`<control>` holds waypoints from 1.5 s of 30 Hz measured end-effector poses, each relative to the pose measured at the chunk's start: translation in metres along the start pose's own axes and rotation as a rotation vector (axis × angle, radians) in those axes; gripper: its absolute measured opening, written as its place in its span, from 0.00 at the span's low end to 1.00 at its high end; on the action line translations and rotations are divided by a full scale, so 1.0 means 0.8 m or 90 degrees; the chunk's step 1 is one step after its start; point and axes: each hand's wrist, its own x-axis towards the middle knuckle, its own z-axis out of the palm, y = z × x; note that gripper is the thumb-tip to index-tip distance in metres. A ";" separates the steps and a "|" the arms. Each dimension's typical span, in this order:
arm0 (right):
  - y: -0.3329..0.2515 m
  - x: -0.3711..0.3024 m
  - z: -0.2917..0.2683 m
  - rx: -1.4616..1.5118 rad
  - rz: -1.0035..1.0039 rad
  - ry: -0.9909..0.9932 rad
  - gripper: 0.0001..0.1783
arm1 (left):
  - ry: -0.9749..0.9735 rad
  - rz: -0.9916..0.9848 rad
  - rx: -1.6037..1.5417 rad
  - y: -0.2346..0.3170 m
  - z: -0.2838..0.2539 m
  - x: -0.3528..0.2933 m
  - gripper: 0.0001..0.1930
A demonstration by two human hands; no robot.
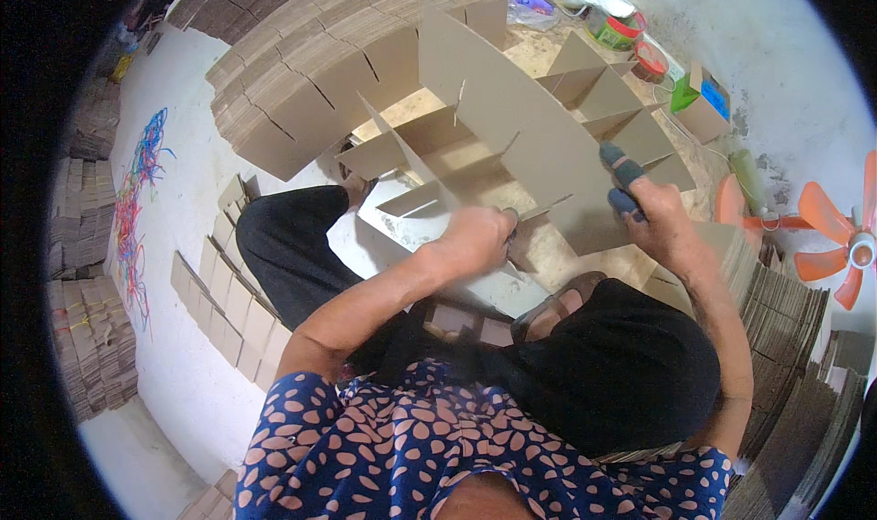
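Note:
A long slotted cardboard divider strip stands on edge, crossed by shorter cardboard strips that form an open grid. My right hand, with dark covers on its fingertips, grips the near right end of the long strip. Close to the near side of the grid, my left hand is closed at the end of a cross strip; its fingertips are partly hidden. Farther right lies another cardboard grid of crossed strips.
A large stack of slotted cardboard rises behind on the left, with more stacks at right. An orange fan stands at far right. Tubs and a small box sit by the wall. Coloured straps lie on the floor.

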 end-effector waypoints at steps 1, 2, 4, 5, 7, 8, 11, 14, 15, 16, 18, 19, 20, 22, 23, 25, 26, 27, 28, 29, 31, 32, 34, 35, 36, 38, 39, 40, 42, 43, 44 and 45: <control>-0.002 0.004 0.007 -0.004 0.005 -0.003 0.10 | 0.004 0.000 0.003 0.000 0.001 -0.001 0.07; -0.003 0.008 0.014 -0.008 0.011 -0.005 0.09 | 0.007 -0.001 0.006 0.001 0.000 -0.004 0.07; 0.002 0.011 0.027 -0.033 -0.002 -0.011 0.07 | 0.012 0.000 0.014 0.004 -0.003 -0.008 0.07; 0.005 0.011 0.036 -0.046 -0.009 -0.014 0.07 | 0.020 0.002 0.019 0.003 -0.002 -0.009 0.07; 0.011 0.003 0.049 -0.057 -0.005 -0.015 0.08 | 0.041 0.019 0.025 0.005 0.002 -0.004 0.07; 0.016 -0.001 0.064 -0.065 -0.007 -0.023 0.10 | 0.026 0.009 0.039 0.003 0.003 -0.006 0.08; 0.020 -0.011 0.095 -0.086 -0.001 -0.011 0.12 | -0.008 0.002 0.069 0.004 0.005 0.002 0.11; 0.018 -0.017 0.107 -0.079 0.028 -0.043 0.11 | -0.022 0.002 0.115 0.003 0.006 0.005 0.10; 0.019 -0.019 0.101 -0.029 0.024 -0.062 0.11 | -0.034 0.001 0.128 0.000 0.007 0.007 0.10; 0.023 -0.018 0.099 0.027 0.017 -0.083 0.11 | -0.049 -0.005 0.143 -0.006 0.008 0.003 0.10; 0.021 -0.011 0.087 0.101 0.002 -0.068 0.10 | -0.057 -0.005 0.156 -0.007 -0.003 -0.002 0.09; 0.020 -0.010 0.087 0.068 0.015 -0.077 0.10 | -0.057 0.005 0.142 0.002 -0.016 -0.002 0.08; 0.018 -0.008 0.091 0.036 0.027 -0.087 0.10 | -0.051 -0.003 0.139 -0.001 -0.011 -0.003 0.08; 0.007 -0.004 0.103 -0.071 0.111 -0.197 0.11 | -0.051 -0.008 0.135 -0.005 -0.005 0.001 0.07; 0.010 -0.011 0.112 -0.087 0.097 -0.198 0.11 | -0.062 -0.002 0.132 -0.007 -0.002 0.004 0.07; 0.029 -0.038 0.132 -0.125 0.079 -0.199 0.11 | -0.076 0.004 0.131 0.000 0.000 0.012 0.07; 0.048 -0.061 0.132 -0.113 0.014 -0.081 0.13 | -0.079 0.003 0.134 0.008 -0.002 0.017 0.07; 0.047 -0.071 0.119 -0.083 0.032 -0.001 0.14 | -0.089 -0.010 0.140 0.010 -0.003 0.014 0.08; 0.045 -0.085 0.099 -0.062 0.059 0.083 0.14 | -0.089 -0.009 0.153 0.008 -0.006 0.009 0.08; 0.057 -0.112 0.093 -0.158 0.116 0.192 0.14 | -0.090 -0.005 0.167 0.002 -0.011 -0.001 0.09; 0.067 -0.169 0.082 -0.245 0.351 0.359 0.22 | -0.091 -0.011 0.149 0.011 -0.033 -0.015 0.11; 0.074 -0.198 0.076 -0.265 0.304 0.372 0.31 | -0.044 -0.021 0.179 0.008 -0.042 -0.024 0.11; 0.078 -0.287 0.072 -0.435 0.440 0.333 0.36 | 0.026 0.027 0.105 0.031 -0.053 0.001 0.12; 0.077 -0.320 0.079 -0.507 0.499 0.310 0.39 | 0.045 0.032 0.070 0.043 -0.054 0.015 0.12; 0.073 -0.337 0.085 -0.492 0.601 0.266 0.42 | 0.086 0.055 0.080 0.055 -0.050 0.029 0.12; 0.072 -0.350 0.089 -0.525 0.694 0.231 0.41 | 0.068 0.065 0.098 0.068 -0.029 0.068 0.11; 0.077 -0.355 0.093 -0.537 0.738 0.213 0.40 | 0.060 0.065 0.110 0.070 -0.015 0.082 0.11; 0.091 -0.363 0.088 -0.496 0.771 0.200 0.35 | -0.016 0.038 0.131 0.068 -0.006 0.094 0.10; 0.099 -0.386 0.074 -0.333 0.755 0.345 0.29 | -0.059 0.035 0.157 0.053 0.012 0.092 0.08; 0.087 -0.381 0.067 -0.324 0.732 0.401 0.26 | -0.077 0.020 0.186 0.046 0.014 0.081 0.07; 0.065 -0.374 0.053 -0.311 0.710 0.457 0.23 | -0.077 0.012 0.184 0.036 0.012 0.065 0.06; 0.056 -0.374 0.048 -0.257 0.767 0.419 0.20 | -0.081 0.003 0.177 0.026 0.010 0.047 0.05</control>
